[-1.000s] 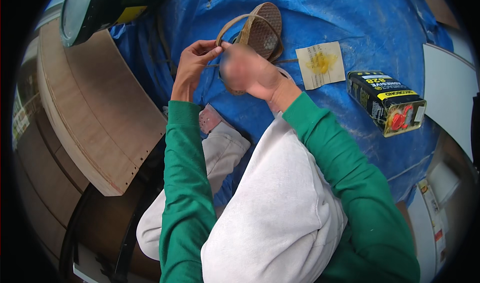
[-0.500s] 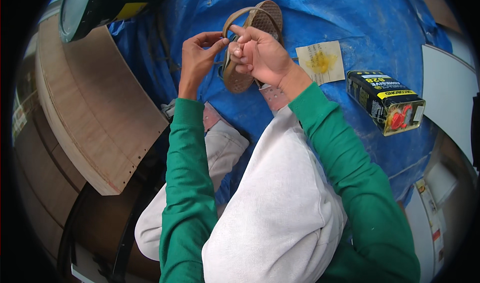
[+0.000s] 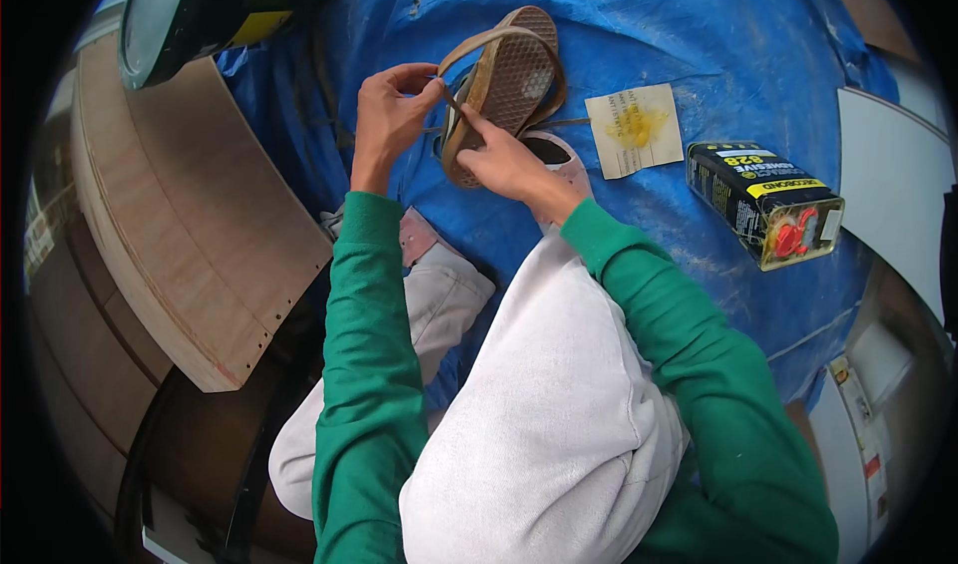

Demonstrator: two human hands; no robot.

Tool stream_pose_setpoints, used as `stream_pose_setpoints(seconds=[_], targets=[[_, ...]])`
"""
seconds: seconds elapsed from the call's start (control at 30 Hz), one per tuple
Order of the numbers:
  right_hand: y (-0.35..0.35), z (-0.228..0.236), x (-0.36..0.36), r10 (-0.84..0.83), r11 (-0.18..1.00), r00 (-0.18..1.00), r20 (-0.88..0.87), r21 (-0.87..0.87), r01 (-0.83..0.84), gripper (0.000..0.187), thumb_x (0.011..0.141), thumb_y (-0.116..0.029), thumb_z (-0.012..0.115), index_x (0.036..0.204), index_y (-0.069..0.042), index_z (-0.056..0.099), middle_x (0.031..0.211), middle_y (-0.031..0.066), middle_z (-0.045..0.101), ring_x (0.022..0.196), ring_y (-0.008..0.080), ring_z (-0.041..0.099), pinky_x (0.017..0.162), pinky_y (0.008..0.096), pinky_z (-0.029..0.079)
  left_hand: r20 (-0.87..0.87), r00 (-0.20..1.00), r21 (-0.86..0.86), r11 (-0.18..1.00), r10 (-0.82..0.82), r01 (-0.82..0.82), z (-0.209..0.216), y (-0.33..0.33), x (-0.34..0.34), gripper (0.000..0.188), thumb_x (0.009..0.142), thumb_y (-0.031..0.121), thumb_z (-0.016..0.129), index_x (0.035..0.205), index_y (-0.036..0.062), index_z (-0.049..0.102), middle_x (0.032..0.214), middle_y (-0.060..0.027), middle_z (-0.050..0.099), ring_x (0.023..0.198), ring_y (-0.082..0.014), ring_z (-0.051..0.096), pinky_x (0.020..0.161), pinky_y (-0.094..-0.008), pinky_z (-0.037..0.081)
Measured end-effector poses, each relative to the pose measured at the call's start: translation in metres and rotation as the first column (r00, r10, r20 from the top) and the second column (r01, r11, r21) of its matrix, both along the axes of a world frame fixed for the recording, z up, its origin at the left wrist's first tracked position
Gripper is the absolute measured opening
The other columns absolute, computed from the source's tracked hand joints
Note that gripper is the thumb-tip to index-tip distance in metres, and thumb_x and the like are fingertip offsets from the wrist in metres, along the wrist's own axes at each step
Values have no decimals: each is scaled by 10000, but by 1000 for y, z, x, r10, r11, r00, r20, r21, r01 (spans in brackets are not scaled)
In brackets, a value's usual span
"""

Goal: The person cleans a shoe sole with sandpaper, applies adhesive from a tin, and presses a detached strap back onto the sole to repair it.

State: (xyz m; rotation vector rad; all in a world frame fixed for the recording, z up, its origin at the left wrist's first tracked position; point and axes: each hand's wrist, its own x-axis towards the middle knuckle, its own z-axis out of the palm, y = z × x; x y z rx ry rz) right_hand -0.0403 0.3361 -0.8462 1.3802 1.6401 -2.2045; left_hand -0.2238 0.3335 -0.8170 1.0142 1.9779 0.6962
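Observation:
A sandal (image 3: 517, 83) is held with its brown, honeycomb-patterned sole facing up. Around it loops a narrow brown strip (image 3: 499, 34), standing away from much of the sole's edge. My left hand (image 3: 397, 115) pinches one end of this strip between thumb and fingertips, left of the sandal. Lower down, my right hand (image 3: 504, 160) grips the near end of the sandal, its index finger reaching to the edge by the strip. The fingers beneath the sole are hidden. Just right of the sandal lies a piece of card (image 3: 609, 140) with a yellow smear.
A black and yellow adhesive tin (image 3: 763, 200) with a red cap lies on its side on the blue tarp (image 3: 639, 25). A curved wooden panel (image 3: 190, 225) stands at left, below a dark green container (image 3: 220, 25). White boards (image 3: 893, 185) edge the right.
My right hand has moved down and closed on the sandal's near end, its fingers now lower. More of the sole shows. The left hand keeps its pinch on the strip.

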Motion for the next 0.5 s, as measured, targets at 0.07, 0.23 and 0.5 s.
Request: stream_pose_setpoints(seconds=[0.07,0.23,0.5], targets=[[-2,2,0,19,999,1000,5,45,-19,873,802,-295,596,1567,-2,292,1260,348,608,1220,415,603,1060,394,439,6,1000,3,1000,22,-22,0,-4,-1,271,887,145,745,1095,-28,746,897,-65,751,792,-80,656,705,-241,505],[11,21,-5,17,999,997,-72,-36,-19,852,788,-298,619,1535,11,352,1200,339,635,1189,409,616,1031,413,460,-10,999,2,999,43,-43,-4,-5,0,267,881,133,751,1099,-21,746,905,-59,750,810,-84,662,722,-232,507],[0,29,72,-286,956,958,34,80,283,676,797,-153,664,1447,-40,517,739,110,663,733,170,682,676,370,522,48,996,55,995,79,-81,-10,-16,-8,284,860,168,769,1067,-26,753,904,-87,760,829,-114,689,764,-280,531]])
